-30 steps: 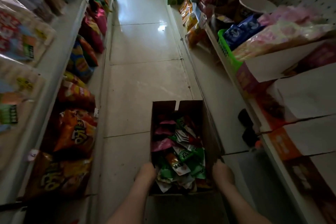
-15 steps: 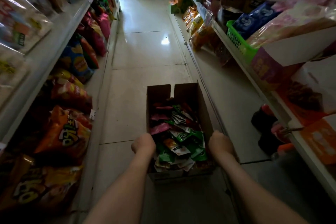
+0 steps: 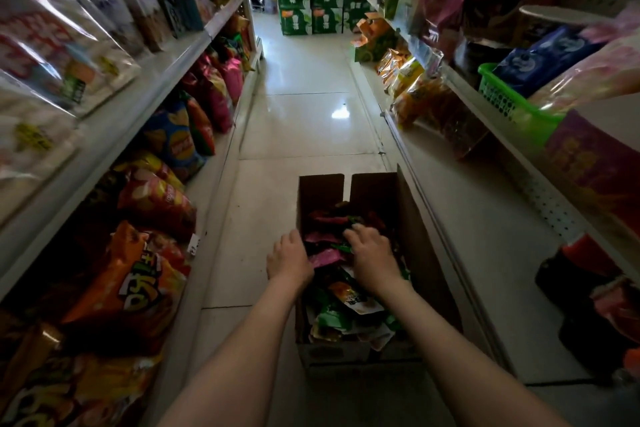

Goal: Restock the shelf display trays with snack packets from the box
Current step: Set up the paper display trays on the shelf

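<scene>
**Reaching into the brown cardboard box (image 3: 408, 218) on the pale tiled floor (image 3: 304, 121)**

You are looking down a narrow shop aisle with shelves on both sides. The brown cardboard box stands on the floor straight ahead of you, close against the base of the right-hand shelving, with its 2 far flaps standing upright. It is heaped with small foil snack packets (image 3: 349, 305) in green, pink and orange, lying loose and overlapping.

Your left hand (image 3: 289, 258) sits at the left wall of the box, back of the hand up. Its fingers bend down past the rim and out of sight, so you cannot tell whether they grip the cardboard or a packet.

Your right hand (image 3: 372, 256) is inside the box, on top of the heap towards the far end. Its fingers are spread and only lightly bent, their tips touching the packets. A crumpled pink foil packet (image 3: 325, 256) lies between your 2 hands.

On your left, a large orange crisp bag (image 3: 138, 270) leans on the bottom shelf among other bright bags. On your right, a green plastic basket (image 3: 502, 97) holding dark blue packs sits on the upper shelf. Stacked green drink cartons (image 3: 311, 7) close the far end of the aisle.
</scene>
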A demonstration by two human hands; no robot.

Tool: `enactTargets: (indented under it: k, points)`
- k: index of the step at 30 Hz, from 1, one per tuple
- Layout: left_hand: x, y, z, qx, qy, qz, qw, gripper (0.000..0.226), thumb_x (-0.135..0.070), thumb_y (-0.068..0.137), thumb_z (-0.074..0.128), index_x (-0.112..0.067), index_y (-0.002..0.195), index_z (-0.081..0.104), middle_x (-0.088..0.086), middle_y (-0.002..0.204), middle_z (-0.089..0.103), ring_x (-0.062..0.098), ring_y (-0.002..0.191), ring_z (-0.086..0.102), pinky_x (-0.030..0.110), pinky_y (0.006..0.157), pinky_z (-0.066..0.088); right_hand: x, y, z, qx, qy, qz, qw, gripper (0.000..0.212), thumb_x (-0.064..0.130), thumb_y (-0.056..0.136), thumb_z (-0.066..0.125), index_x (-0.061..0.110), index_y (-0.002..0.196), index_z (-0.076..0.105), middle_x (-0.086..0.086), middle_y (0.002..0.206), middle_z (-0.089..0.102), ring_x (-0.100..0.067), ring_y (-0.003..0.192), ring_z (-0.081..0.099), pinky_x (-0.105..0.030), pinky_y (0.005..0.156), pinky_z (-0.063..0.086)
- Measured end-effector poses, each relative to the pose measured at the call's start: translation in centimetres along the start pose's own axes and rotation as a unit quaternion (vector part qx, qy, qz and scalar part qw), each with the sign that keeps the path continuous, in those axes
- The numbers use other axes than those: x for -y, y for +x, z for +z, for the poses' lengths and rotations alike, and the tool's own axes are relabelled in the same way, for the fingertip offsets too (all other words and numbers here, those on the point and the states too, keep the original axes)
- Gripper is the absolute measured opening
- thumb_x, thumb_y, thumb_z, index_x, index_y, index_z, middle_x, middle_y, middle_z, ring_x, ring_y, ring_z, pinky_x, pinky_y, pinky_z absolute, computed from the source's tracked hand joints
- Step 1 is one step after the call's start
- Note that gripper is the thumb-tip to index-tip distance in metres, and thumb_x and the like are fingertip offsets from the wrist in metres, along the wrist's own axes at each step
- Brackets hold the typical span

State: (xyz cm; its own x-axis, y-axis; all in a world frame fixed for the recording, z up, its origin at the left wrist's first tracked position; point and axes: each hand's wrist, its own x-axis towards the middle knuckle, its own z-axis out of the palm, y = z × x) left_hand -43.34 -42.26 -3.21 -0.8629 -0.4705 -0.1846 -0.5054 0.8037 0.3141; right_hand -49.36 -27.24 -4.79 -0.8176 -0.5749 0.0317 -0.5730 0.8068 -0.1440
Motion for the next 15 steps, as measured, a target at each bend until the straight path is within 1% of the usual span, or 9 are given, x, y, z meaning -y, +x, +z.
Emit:
enactTargets:
  k: [2, 3, 5, 6, 8, 10, 12, 13, 15]
  points:
    - [0.0, 0.1, 0.4, -0.007, -0.021, 0.055, 0.998, 0.056, -0.019, 0.091, 0.055, -0.011, 0.142, 0.033, 0.009, 0.141, 0.041, 0.026, 0.129, 0.041, 0.036, 0.104, 0.034, 1.9, 1.2, 1.6, 0.115, -0.003, -0.055, 0.992, 0.052, 0.018, 0.090, 0.055, 0.027, 0.140, 0.042, -0.002, 0.159, 0.011, -0.029, 0.144, 0.009, -0.046, 0.115, 0.013]
    - [0.4, 0.2, 0.7, 0.002, -0.026, 0.069, 0.997, 0.056, -0.017, 0.092, 0.052, -0.012, 0.144, 0.031, 0.009, 0.143, 0.040, 0.026, 0.131, 0.039, 0.036, 0.106, 0.033, 2.6, 1.8, 2.7, 0.169, -0.017, -0.069, 0.983, 0.049, 0.020, 0.091, 0.052, 0.028, 0.139, 0.045, -0.001, 0.160, 0.007, -0.028, 0.145, 0.004, -0.048, 0.115, 0.008]
    - [1.5, 0.6, 1.4, 0.014, -0.031, 0.085, 0.996, 0.052, -0.014, 0.093, 0.048, -0.012, 0.143, 0.034, 0.008, 0.142, 0.041, 0.026, 0.130, 0.040, 0.035, 0.105, 0.033, 3.2, 2.5, 4.8, 0.240, -0.052, -0.065, 0.967, 0.050, 0.024, 0.095, 0.045, 0.023, 0.144, 0.041, 0.000, 0.160, 0.009, -0.025, 0.147, -0.002, -0.050, 0.115, -0.001]
    - [2.1, 0.7, 1.6, 0.011, -0.037, 0.088, 0.995, 0.047, -0.015, 0.092, 0.047, -0.013, 0.139, 0.039, 0.007, 0.139, 0.043, 0.027, 0.128, 0.042, 0.035, 0.102, 0.035, 3.3, 2.7, 5.6, 0.250, -0.063, -0.056, 0.964, 0.052, 0.025, 0.095, 0.043, 0.020, 0.147, 0.035, 0.000, 0.160, 0.012, -0.024, 0.147, -0.003, -0.051, 0.115, -0.004]
    - [3.0, 0.8, 1.6, 0.006, -0.045, 0.087, 0.995, 0.044, -0.017, 0.092, 0.048, -0.014, 0.136, 0.043, 0.007, 0.136, 0.047, 0.027, 0.124, 0.045, 0.036, 0.100, 0.037, 3.1, 2.7, 6.0, 0.226, -0.056, -0.039, 0.972, 0.055, 0.026, 0.096, 0.043, 0.019, 0.149, 0.030, 0.001, 0.158, 0.018, -0.021, 0.147, 0.001, -0.051, 0.115, -0.005]
    - [3.4, 1.0, 1.2, 0.021, -0.055, 0.081, 0.995, 0.049, -0.016, 0.091, 0.050, -0.016, 0.140, 0.042, 0.006, 0.143, 0.042, 0.025, 0.130, 0.040, 0.036, 0.105, 0.035, 2.9, 2.7, 5.2, 0.177, 0.003, -0.020, 0.984, 0.051, 0.024, 0.095, 0.044, 0.022, 0.145, 0.036, 0.003, 0.154, 0.027, -0.015, 0.146, 0.010, -0.050, 0.115, -0.003]
    - [3.3, 1.1, 0.6, 0.033, -0.072, 0.061, 0.995, 0.054, -0.017, 0.090, 0.053, -0.019, 0.143, 0.040, 0.004, 0.150, 0.035, 0.024, 0.136, 0.032, 0.037, 0.110, 0.030, 2.8, 2.9, 3.6, 0.120, 0.087, 0.004, 0.989, 0.044, 0.017, 0.095, 0.043, 0.025, 0.138, 0.047, 0.005, 0.148, 0.038, -0.012, 0.143, 0.020, -0.045, 0.117, 0.000]
    - [2.9, 1.2, 0.3, 0.030, -0.090, 0.052, 0.994, 0.056, -0.019, 0.090, 0.054, -0.021, 0.144, 0.040, 0.002, 0.151, 0.035, 0.023, 0.137, 0.032, 0.037, 0.111, 0.030, 2.5, 3.1, 2.5, 0.083, 0.132, 0.021, 0.988, 0.041, 0.014, 0.094, 0.044, 0.023, 0.134, 0.053, 0.004, 0.143, 0.044, -0.013, 0.140, 0.028, -0.042, 0.116, 0.005]
    - [1.7, 1.4, -0.3, 0.022, -0.142, 0.037, 0.989, 0.060, -0.027, 0.087, 0.059, -0.024, 0.144, 0.041, 0.000, 0.149, 0.039, 0.022, 0.135, 0.037, 0.038, 0.110, 0.034, 1.8, 3.5, -0.2, 0.006, 0.236, 0.058, 0.970, 0.034, 0.009, 0.092, 0.050, 0.016, 0.122, 0.065, -0.002, 0.130, 0.057, -0.019, 0.126, 0.047, -0.036, 0.111, 0.025]
